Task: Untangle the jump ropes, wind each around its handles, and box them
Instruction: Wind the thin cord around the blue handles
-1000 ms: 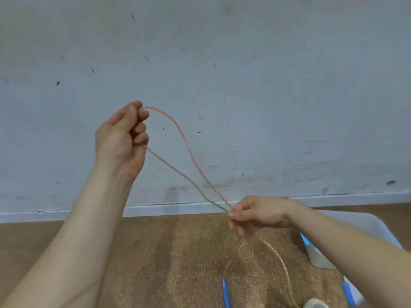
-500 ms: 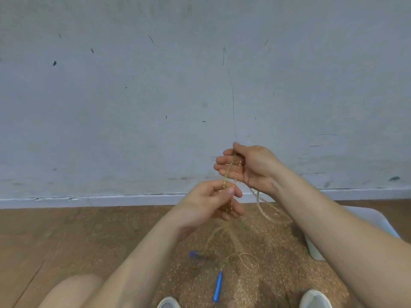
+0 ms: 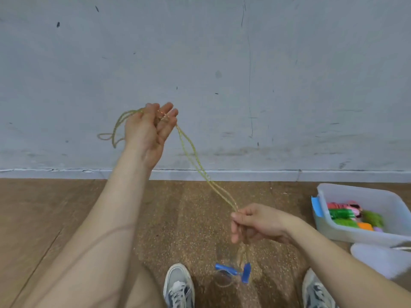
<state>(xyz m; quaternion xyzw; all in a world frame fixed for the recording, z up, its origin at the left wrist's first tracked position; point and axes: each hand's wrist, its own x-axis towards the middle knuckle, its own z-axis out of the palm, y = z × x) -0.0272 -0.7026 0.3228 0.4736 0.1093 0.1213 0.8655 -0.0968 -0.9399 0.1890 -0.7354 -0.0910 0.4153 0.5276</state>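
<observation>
**Drawing a doubled jump rope out between raised and lowered hands**

A yellowish jump rope (image 3: 200, 165) is held stretched as two strands running side by side, from the upper middle of the frame down to the lower right of centre. The left hand (image 3: 149, 130) is lifted in front of the wall (image 3: 222, 63). Its fingers (image 3: 170, 107) are loosely spread and mostly straight, and the rope is draped across them, not clamped. Slack loops are left hanging at the hand's left side. The right hand (image 3: 255, 223) is kept low over the floor (image 3: 66, 207), and both strands are pinched between its thumb and curled fingers (image 3: 239, 216).

The height difference appears to be chosen so that the cord is kept off the floor and any crossing between the strands can be seen and slid out. The two blue handles (image 3: 235, 271) are seen below the right hand, at the bottom of the frame between the shoes (image 3: 179, 285). Whether they rest on the floor or dangle just above it cannot be told.

A translucent box (image 3: 360, 194) is placed at the right edge, within reach, and brightly coloured bundles (image 3: 347, 215) are already lying inside it. The untangling step is judged to be in hand. Winding around the handles is not yet begun.
</observation>
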